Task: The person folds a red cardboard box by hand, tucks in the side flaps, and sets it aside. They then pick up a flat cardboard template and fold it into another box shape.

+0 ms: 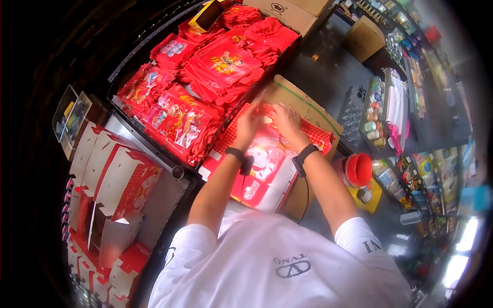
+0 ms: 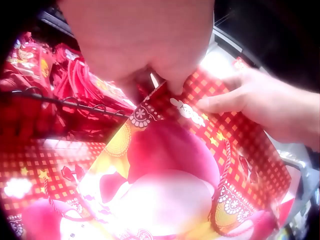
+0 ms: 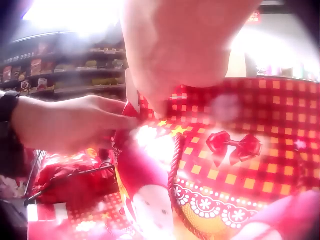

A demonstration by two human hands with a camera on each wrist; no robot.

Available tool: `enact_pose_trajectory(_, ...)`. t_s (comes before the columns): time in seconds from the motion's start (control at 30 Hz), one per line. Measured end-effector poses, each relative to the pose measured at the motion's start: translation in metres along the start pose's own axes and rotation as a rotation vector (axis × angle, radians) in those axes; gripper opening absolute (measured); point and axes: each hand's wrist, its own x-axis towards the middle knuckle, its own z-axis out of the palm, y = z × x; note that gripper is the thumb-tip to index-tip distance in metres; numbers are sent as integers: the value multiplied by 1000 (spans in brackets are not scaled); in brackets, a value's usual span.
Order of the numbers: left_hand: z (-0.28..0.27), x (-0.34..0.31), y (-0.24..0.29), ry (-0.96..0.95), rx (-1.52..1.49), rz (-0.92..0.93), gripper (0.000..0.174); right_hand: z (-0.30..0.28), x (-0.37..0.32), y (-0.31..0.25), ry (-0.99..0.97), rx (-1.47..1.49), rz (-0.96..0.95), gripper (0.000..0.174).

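Observation:
A red checked gift bag (image 1: 313,134) with rope handles lies flat on a pile of similar bags in front of me. My left hand (image 1: 249,126) and right hand (image 1: 287,120) meet at its far top edge. In the left wrist view my left hand (image 2: 145,45) pinches the bag's (image 2: 165,160) rim, while my right hand (image 2: 260,105) holds the rim just beside it with thumb and fingers. The right wrist view shows the bag's (image 3: 235,170) printed red bow, my right hand (image 3: 185,45) above it and my left hand (image 3: 75,122) at its corner.
A black wire basket (image 1: 287,54) heaped with red printed bags stands to the far left. Folded red-and-white cartons (image 1: 118,179) stand at my left. A cardboard box (image 1: 303,105) lies under the bags. A red tub (image 1: 358,169) and shelves of small goods (image 1: 411,102) are on the right.

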Motion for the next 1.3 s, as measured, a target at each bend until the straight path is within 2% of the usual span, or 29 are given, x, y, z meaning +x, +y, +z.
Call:
enact_pose_trajectory(0.1,1,1,7,47,37,179,38,10,0,1,36,-111,-28,21)
enact_pose_trajectory(0.13,3,0,9,61,-28,172,36,12,0,0,42,-159,-24,21)
enact_pose_trajectory(0.23,-5,4,11,-89,-100,-116,44,-6,2,-8,-61,-130,11,16)
enact_pose_trajectory(0.27,-6,4,13,-87,-84,-78,37,-2,1,-7,-52,-137,22,16)
enact_pose_trajectory(0.37,-2,12,-28,-118,-223,-40,36,6,2,-9,-22,-154,26,17)
enact_pose_trajectory(0.4,-7,11,-6,-151,-235,-3,39,6,2,-10,-14,-164,9,16)
enact_pose_trajectory(0.53,-11,16,4,-169,-139,105,49,0,1,-12,5,-193,-22,12)
enact_pose_trajectory(0.63,-12,10,35,-165,-121,89,46,5,2,-7,-6,-186,-2,13)
enact_pose_trajectory(0.67,-10,10,33,-162,-141,125,52,6,2,-6,-4,-178,-4,13)
enact_pose_trajectory(0.77,-13,14,23,-197,-17,155,55,8,4,-7,-2,-169,1,15)
enact_pose_trajectory(0.97,-9,14,30,-216,-71,280,63,12,3,-9,-19,-189,32,15)
enact_pose_trajectory(1.07,-8,13,17,-198,-145,232,61,8,3,-10,-26,-174,43,14)
enact_pose_trajectory(1.17,-9,15,16,-198,-204,80,61,7,4,-9,-30,-158,52,13)
enact_pose_trajectory(1.27,-13,14,25,-192,148,187,64,10,6,-9,-30,-162,58,13)
enact_pose_trajectory(1.3,-13,14,28,-198,143,224,64,10,5,-10,-28,-167,56,13)
